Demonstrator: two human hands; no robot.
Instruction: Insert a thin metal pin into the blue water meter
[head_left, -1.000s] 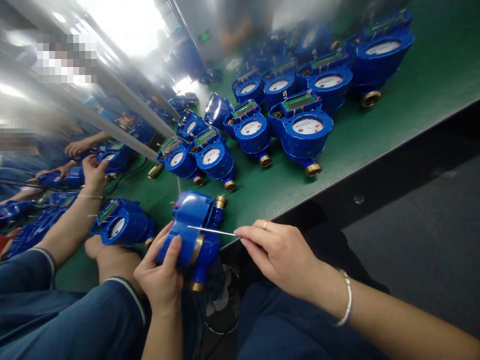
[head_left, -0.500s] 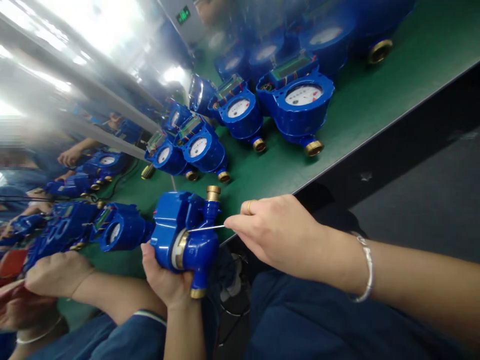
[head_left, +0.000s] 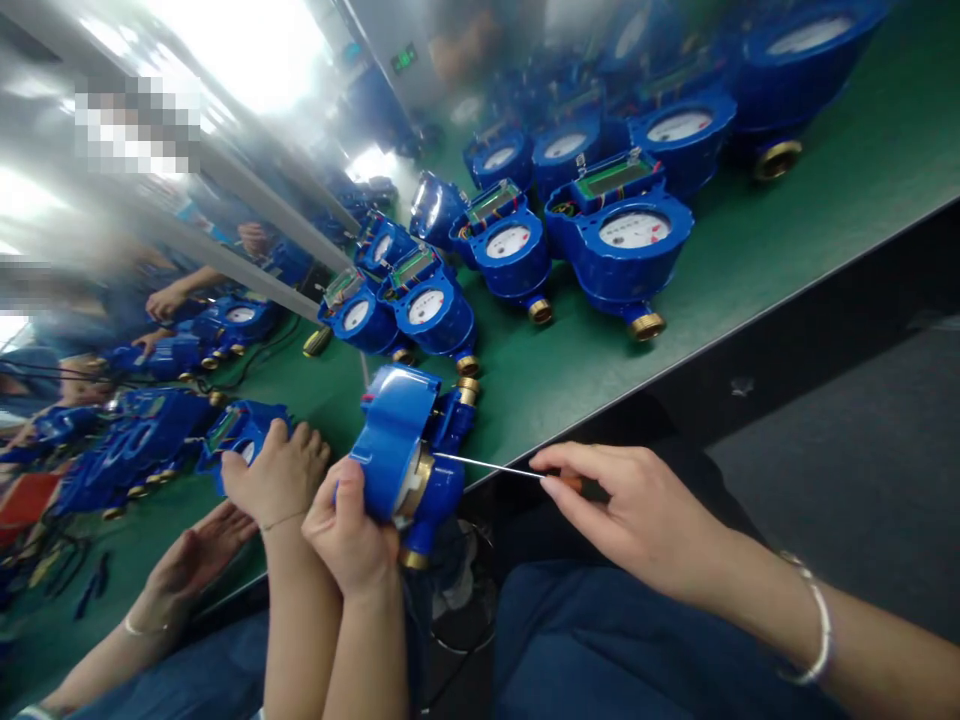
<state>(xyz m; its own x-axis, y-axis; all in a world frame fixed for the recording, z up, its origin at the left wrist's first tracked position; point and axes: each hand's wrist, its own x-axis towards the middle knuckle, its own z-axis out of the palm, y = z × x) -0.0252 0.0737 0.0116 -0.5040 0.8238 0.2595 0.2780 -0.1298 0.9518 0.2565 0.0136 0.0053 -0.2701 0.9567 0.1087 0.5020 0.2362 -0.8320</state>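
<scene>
My left hand (head_left: pixel 356 530) is closed round a blue water meter (head_left: pixel 397 440), which it holds tilted on its side near the table edge. Brass ends show at the meter's top and bottom, and a white and brass ring lies between its housing and pipe body. In my right hand (head_left: pixel 630 510) is a screwdriver (head_left: pixel 491 466), gripped by its orange-brown handle, mostly hidden in the fingers. Its thin metal shaft reaches left, and the tip is at the meter near the ring. Whether the tip touches a screw I cannot tell.
Several blue water meters (head_left: pixel 634 240) with open electronics boxes stand on the green table (head_left: pixel 750 260). A yellow-black screwdriver (head_left: pixel 317 342) lies behind. At left, a co-worker's hand (head_left: pixel 281 475) rests at another meter (head_left: pixel 244 440). Upright metal posts (head_left: pixel 255 270) rise behind.
My right hand has moved right and down, its fingers loosened so the handle shows. The held meter has turned in my left hand. The co-worker's hands have reached toward the neighbouring meter.
</scene>
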